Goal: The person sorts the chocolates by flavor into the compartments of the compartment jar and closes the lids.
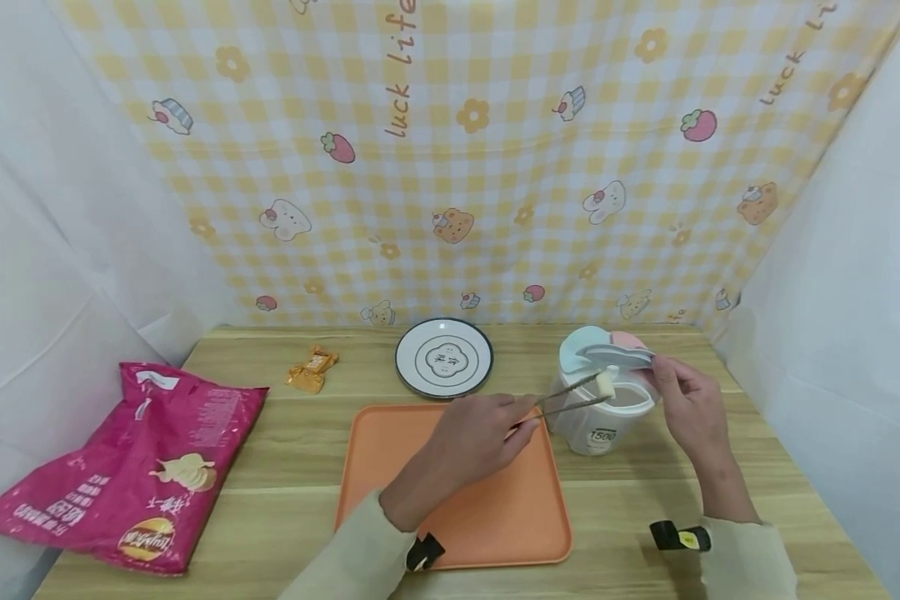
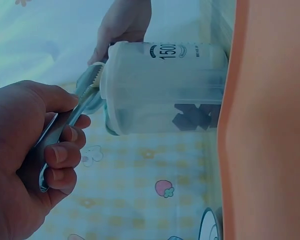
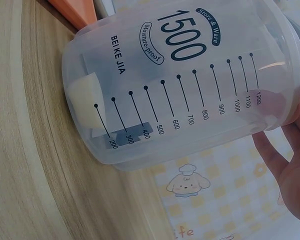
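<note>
My left hand point(image 1: 480, 437) grips metal tongs point(image 2: 60, 125), which reach to the right. Between their tips is a small cream-coloured piece point(image 1: 605, 385), held over the opening of a clear plastic storage container point(image 1: 596, 429). With my right hand point(image 1: 693, 408) I pinch the edge of the container's raised grey lid flap point(image 1: 618, 357). Through the container's wall, the right wrist view shows a pale chunk point(image 3: 87, 102) and a dark piece point(image 3: 132, 135) at the bottom. Several dark pieces point(image 2: 195, 116) also show in the left wrist view.
An orange tray point(image 1: 487, 533) lies under my left forearm, with a white dark-rimmed plate point(image 1: 412, 358) behind it. Farther left are a gold-wrapped candy point(image 1: 311, 371) and a large magenta chip bag point(image 1: 135, 475). A checked cloth point(image 1: 450, 183) hangs along the table's back edge.
</note>
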`<state>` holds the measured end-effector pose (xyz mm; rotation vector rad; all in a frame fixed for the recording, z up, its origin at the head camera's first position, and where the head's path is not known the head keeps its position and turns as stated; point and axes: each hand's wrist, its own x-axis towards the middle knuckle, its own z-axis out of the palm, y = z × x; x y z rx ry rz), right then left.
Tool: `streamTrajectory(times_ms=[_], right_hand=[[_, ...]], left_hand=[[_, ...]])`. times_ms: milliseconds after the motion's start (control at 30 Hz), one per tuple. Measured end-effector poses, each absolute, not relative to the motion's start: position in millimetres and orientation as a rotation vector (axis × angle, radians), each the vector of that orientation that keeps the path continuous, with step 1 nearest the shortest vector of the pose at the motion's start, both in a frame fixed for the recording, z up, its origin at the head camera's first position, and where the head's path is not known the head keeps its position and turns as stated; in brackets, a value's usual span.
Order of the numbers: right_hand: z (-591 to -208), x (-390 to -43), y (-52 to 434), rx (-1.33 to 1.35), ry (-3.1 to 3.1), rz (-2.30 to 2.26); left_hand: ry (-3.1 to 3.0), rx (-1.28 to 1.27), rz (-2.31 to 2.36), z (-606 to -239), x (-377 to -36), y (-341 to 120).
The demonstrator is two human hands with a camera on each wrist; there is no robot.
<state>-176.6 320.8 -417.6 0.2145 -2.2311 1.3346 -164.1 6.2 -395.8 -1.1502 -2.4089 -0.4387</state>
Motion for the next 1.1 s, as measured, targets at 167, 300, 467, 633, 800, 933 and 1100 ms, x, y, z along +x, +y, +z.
streamTrajectory(times_ms=[167, 300, 467, 633, 800, 933, 1100], right_hand=[[-417.6, -176.4, 319.4, 0.216, -2.235, 1.330], [-417.9, -175.3, 319.9, 0.194, -2.249, 1.308], [-418.8, -174.9, 320.3, 0.183, -2.255, 1.306], [-419.3, -175.8, 321.1, 0.202, -2.250, 1.317], [-418.9, -176.4, 320.9, 0.219, -2.243, 1.329], [-418.2, -176.1, 320.3, 0.221, -2.241, 1.329], [-418.2, -175.9, 320.5, 0.207, -2.242, 1.327]], left_hand=[[-2.424, -1.146, -0.453, -399.2, -164.4, 6.0], [-2.428, -1.141, -0.456, -398.6, -164.4, 6.2], [-2.445, -1.124, -0.465, -398.1, -163.9, 5.9], [-2.475, -1.107, -0.490, -397.5, -163.1, 5.4], [-2.497, -1.102, -0.504, -397.1, -162.9, 5.1], [-2.498, -1.102, -0.506, -396.9, -163.4, 5.3], [-2.474, -1.115, -0.482, -395.2, -163.7, 6.5]])
